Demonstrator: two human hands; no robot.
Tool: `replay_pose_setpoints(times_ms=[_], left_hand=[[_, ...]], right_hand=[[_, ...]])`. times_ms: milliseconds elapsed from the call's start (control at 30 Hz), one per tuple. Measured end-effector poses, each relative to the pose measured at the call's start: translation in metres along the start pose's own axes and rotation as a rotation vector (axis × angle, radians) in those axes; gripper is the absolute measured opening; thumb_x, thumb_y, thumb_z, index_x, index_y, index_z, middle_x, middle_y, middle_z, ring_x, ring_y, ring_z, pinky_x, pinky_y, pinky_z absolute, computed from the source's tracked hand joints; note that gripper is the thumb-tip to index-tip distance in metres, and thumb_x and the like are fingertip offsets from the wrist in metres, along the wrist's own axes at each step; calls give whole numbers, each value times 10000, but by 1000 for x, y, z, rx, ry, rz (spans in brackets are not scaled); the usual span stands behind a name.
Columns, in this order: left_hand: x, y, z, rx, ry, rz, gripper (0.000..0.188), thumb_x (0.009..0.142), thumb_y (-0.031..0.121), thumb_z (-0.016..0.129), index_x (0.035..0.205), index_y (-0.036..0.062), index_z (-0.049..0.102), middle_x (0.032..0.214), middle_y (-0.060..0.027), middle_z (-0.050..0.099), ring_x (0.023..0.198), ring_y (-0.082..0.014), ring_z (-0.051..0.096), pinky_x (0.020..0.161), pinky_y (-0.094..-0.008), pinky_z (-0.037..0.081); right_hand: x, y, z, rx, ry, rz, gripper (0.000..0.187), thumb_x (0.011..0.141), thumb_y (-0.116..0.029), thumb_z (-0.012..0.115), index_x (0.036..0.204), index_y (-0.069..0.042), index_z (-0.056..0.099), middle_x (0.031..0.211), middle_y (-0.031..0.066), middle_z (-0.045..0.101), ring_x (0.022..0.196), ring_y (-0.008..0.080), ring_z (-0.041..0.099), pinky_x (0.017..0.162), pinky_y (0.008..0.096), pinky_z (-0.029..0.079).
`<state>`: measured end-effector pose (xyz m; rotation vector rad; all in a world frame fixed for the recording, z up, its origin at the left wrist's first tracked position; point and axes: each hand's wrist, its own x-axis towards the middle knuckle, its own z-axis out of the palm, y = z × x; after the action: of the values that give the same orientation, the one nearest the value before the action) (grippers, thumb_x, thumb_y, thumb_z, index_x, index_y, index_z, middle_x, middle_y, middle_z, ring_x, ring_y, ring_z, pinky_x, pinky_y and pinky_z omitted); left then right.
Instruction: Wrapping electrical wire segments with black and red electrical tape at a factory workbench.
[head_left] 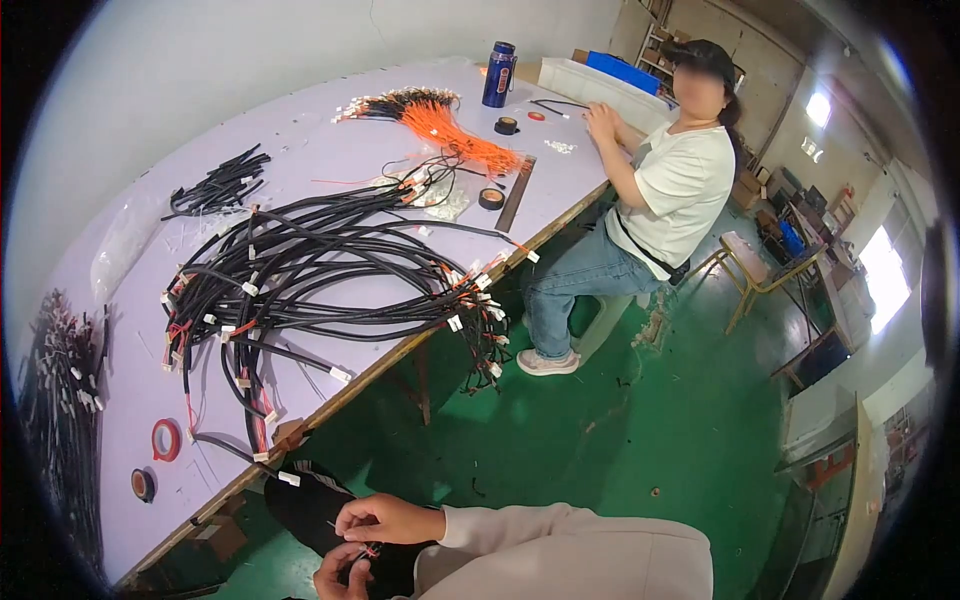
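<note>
Low in the view, over dark trousers, my two hands are close together. My left hand (343, 578) pinches a small bunch of thin red and dark wires (371, 550). Just above it, my right hand (392, 522) is closed in a pinch, and a thin pale wire end (332, 524) sticks out past its fingertips. What the wires run to is hidden by the fingers. Nearest on the table edge is a black cable with a white connector (289, 479). Beyond it lies a large loose bundle of black cables (300, 262) with white connectors, some ends hanging over the edge.
The pale table (125, 440) also carries red tape (166, 439), black tape (143, 485), more dark cables (65, 400), black sleeve pieces (222, 182), orange wires (450, 135), a metal ruler (516, 195) and a blue flask (498, 75). A co-worker (670, 180) sits at the far side.
</note>
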<state>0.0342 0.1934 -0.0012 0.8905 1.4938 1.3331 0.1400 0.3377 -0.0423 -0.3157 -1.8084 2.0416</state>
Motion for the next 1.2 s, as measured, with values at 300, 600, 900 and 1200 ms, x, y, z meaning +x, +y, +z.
replay_pose_setpoints(times_ms=[300,600,900,1200], left_hand=[[0,1,0,12,0,20,172,859,30,535,1027,27,575,897,-7,598,645,-55,468,596,-185,392],[0,5,2,26,8,38,144,860,66,547,996,36,585,818,9,574,609,-44,449,565,-181,374],[0,0,1,-5,23,16,133,860,73,553,985,43,587,799,18,560,603,-43,444,551,-181,365],[0,-2,0,-21,13,28,165,863,44,538,1022,25,575,885,-19,610,603,-49,453,553,-179,374]], right_hand=[[0,0,0,4,-16,52,140,853,-115,585,939,-5,578,850,28,616,786,96,570,699,247,459],[1,7,0,2,-16,54,200,870,-146,591,994,8,564,899,35,597,810,77,556,724,224,455],[2,4,1,5,-29,45,166,874,-139,583,961,0,558,852,14,576,772,64,537,697,221,446],[3,0,0,21,-54,87,155,879,-138,577,957,-6,556,840,12,576,755,61,535,677,222,446]])
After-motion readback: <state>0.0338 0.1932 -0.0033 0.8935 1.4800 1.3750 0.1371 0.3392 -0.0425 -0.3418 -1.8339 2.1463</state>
